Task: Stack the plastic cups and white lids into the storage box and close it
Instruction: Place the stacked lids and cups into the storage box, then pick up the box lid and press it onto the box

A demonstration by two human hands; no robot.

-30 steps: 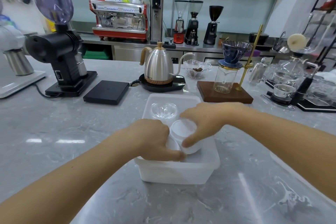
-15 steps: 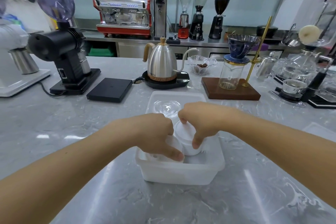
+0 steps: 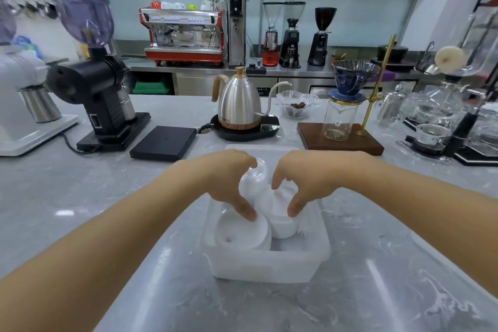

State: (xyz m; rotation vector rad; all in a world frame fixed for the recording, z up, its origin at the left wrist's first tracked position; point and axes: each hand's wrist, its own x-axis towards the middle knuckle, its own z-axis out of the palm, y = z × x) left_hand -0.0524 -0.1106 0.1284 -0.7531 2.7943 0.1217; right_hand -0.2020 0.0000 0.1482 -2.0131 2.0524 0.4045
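Note:
A translucent white storage box (image 3: 265,264) stands open on the marble counter in front of me. In its left half a stack of white lids (image 3: 239,234) lies on its side with its face toward me. My left hand (image 3: 229,178) grips that stack from above, thumb on its upper rim. To the right lies a stack of white plastic cups (image 3: 280,217), which my right hand (image 3: 307,180) holds between thumb and fingers. The box's flat lid (image 3: 262,147) lies just behind the box, mostly hidden by my hands, and a clear domed piece (image 3: 259,167) shows between them.
Behind the box are a black scale (image 3: 164,143), a steel gooseneck kettle (image 3: 239,105) on its base and a wooden pour-over stand (image 3: 339,140) with a glass server. A black grinder (image 3: 99,94) stands at the left and glass brewers at the right.
The lid stack has settled into the box's near left corner and its face now shows. My left thumb has shifted onto its rim. My right hand still holds the cup stack.

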